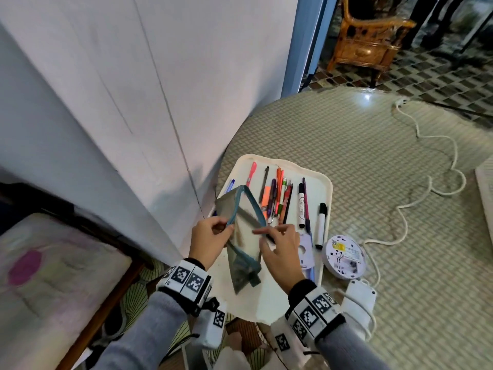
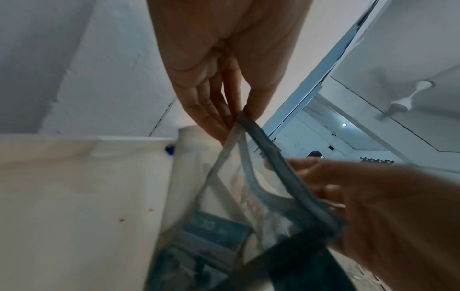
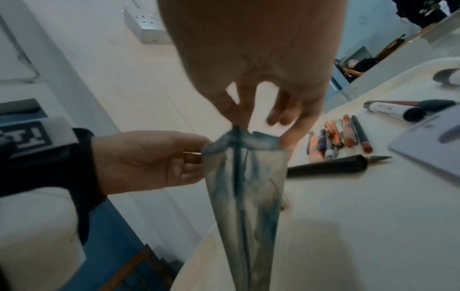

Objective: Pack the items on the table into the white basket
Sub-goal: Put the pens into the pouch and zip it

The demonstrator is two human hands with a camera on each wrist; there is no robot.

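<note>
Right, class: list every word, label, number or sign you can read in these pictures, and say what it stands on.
No text can be read for certain.
White marker: print on the barrel, too small.
Round white device: yellow and white labels, too blurred.
Card inside the clear pouch: pale print, blurred.
Wristbands: square black-and-white code marks, not words.
Lilac card: no print legible.

Clear blue-trimmed pouch [image 1: 244,236] upright, mouth open, above white tray [image 1: 326,182]
</note>
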